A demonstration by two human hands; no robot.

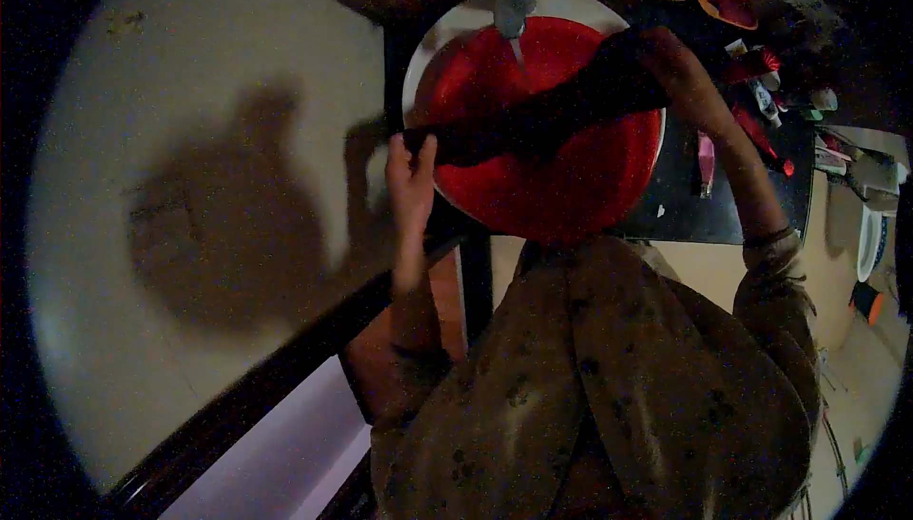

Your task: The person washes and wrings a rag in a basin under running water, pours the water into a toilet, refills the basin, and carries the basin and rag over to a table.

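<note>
A long black cloth [542,121] is stretched slantwise over a red basin [561,192], which sits in a white round sink [423,73]. My left hand [413,173] grips the cloth's lower left end between thumb and fingers. At the upper right end, my right hand [673,62] is closed on the cloth; its fingertips are partly hidden in the dark. Above the basin's back edge is a tap [514,5], with a thin stream of water below its mouth.
On the dark counter [694,221] right of the sink lie a pink item [706,163], tubes [764,102], a red brush-like item [761,140] and two small trays [725,2]. A pale wall [238,45] stands at the left.
</note>
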